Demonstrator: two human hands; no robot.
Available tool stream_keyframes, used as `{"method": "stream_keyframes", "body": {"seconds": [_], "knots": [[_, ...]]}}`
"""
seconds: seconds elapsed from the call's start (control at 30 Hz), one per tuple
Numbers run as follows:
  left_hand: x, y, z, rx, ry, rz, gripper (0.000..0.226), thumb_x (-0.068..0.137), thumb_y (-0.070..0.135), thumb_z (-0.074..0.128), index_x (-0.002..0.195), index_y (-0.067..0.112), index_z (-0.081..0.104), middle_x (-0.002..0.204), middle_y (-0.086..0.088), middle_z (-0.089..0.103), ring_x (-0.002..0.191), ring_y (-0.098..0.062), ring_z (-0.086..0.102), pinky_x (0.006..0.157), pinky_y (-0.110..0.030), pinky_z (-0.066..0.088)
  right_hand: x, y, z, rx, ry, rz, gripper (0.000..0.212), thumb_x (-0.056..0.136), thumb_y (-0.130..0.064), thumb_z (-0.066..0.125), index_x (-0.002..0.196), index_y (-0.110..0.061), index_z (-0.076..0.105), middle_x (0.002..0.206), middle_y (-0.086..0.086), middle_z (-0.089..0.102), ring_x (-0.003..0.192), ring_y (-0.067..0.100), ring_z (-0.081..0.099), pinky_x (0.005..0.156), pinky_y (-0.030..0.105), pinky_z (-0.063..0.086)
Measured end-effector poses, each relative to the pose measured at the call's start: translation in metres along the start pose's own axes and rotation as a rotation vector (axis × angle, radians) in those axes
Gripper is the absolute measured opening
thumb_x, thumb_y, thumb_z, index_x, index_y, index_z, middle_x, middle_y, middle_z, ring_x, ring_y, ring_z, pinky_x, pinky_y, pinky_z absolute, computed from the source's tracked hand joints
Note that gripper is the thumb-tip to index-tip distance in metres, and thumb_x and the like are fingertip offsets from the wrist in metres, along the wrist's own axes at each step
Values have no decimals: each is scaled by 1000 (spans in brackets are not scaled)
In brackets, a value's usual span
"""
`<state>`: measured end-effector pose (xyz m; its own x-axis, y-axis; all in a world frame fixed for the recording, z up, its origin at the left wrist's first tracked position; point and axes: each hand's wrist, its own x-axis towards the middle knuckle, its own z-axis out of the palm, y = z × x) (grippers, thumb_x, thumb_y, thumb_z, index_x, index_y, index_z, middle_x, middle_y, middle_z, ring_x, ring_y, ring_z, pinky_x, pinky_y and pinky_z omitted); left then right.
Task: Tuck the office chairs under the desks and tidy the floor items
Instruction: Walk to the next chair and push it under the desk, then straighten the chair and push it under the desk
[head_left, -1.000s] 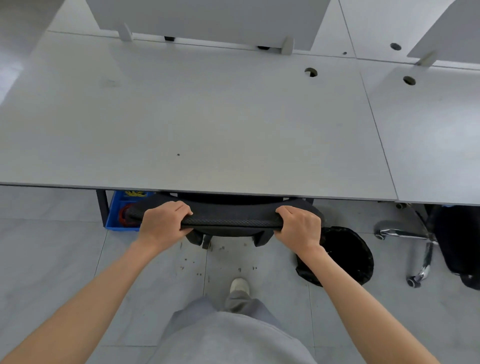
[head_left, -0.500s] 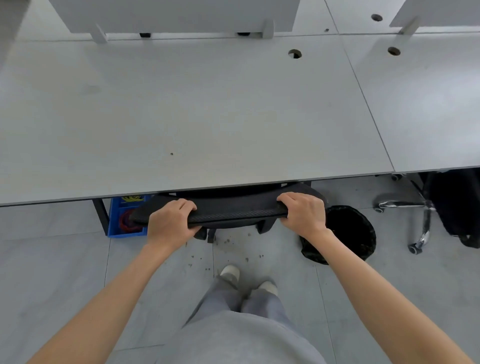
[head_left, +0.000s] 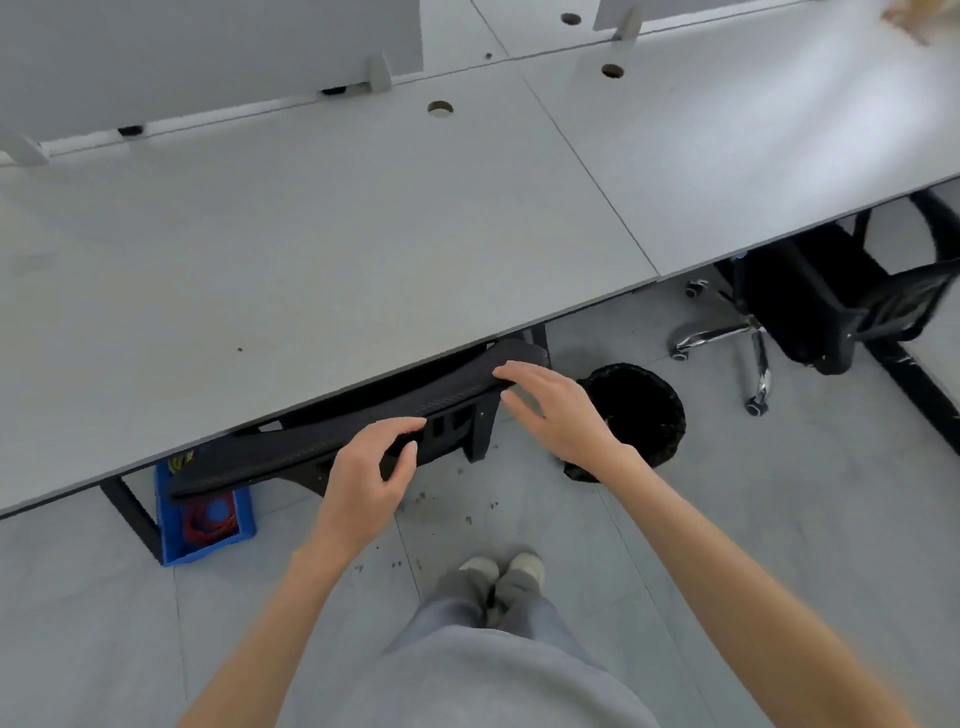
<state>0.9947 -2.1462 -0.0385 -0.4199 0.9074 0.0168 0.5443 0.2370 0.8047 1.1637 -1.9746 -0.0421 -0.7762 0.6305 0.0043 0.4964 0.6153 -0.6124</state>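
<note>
Left hand (head_left: 371, 470) curls loosely at the chair (head_left: 332, 441) back's top edge; whether it grips is unclear. Right hand (head_left: 553, 410) is released, fingers spread, fingertips on the edge. The chair sits under the desk (head_left: 311, 249), seat hidden. Bin (head_left: 641, 410) beside; second chair (head_left: 831, 312) half tucked.

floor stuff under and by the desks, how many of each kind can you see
office chairs: 2 (one tucked under the desk, one pulled out at the right)
black waste bin: 1
blue crate: 1
total: 4
</note>
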Motion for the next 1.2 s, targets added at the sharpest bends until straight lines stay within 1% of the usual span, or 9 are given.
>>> {"method": "stream_keyframes", "body": {"seconds": [0.1,0.27,0.4,0.6,0.77,0.87,0.97,1.07,1.2], "knots": [[-7,11,17,-130,-161,-61,23,90,12,52,105,27,62,96,20,69,99,5,58,85,-8,44,-56,16,-4,227,186,240,35,94,-23,47,125,-11,55,124,0,61,108,11,57,97,23,42],[-20,17,64,-184,-475,-82,27,91,6,51,100,29,63,98,23,67,92,2,63,84,-19,49,-166,33,8,674,553,742,24,94,-10,49,107,-23,65,109,-4,68,103,4,62,92,24,45],[-19,44,110,-186,-703,-33,30,92,9,49,96,34,65,91,19,70,90,-3,65,82,-16,49,-253,22,31,797,806,990,25,94,-8,49,104,-25,65,108,-4,69,102,7,64,90,20,48],[-4,129,200,-197,-994,117,26,95,11,43,106,24,62,91,8,72,88,-3,65,78,-10,46,-345,6,54,879,1166,1276,25,94,-8,47,108,-19,64,109,-4,68,98,5,65,95,33,48],[2,211,306,-241,-1174,224,22,93,27,42,104,28,61,88,3,72,85,-8,66,80,-20,50,-384,38,39,876,1400,1367,24,95,-12,47,107,-25,64,108,-7,69,102,8,64,93,28,50],[1,260,371,-243,-1228,290,33,83,48,40,104,31,60,92,12,72,85,-10,67,79,-20,50,-409,89,8,896,1430,1362,24,94,-11,48,107,-24,64,105,-5,70,99,9,65,94,35,49],[0,295,420,-220,-1212,245,41,80,51,39,106,27,61,94,5,72,86,-14,67,81,-26,51,-436,150,-45,886,1393,1335,23,94,-11,48,107,-22,63,103,-6,70,97,7,65,95,36,49],[6,310,452,-191,-1160,192,37,84,46,41,106,23,61,93,4,72,87,-13,67,82,-32,52,-450,207,-112,873,1355,1232,24,94,-7,47,105,-22,62,104,-6,69,96,6,65,92,30,49],[25,329,498,-147,-1094,105,22,96,16,43,107,16,62,87,-3,72,82,-9,66,76,-22,52,-463,292,-204,825,1280,1129,23,94,-9,47,109,-20,61,104,-6,68,97,4,64,87,18,48]]}}
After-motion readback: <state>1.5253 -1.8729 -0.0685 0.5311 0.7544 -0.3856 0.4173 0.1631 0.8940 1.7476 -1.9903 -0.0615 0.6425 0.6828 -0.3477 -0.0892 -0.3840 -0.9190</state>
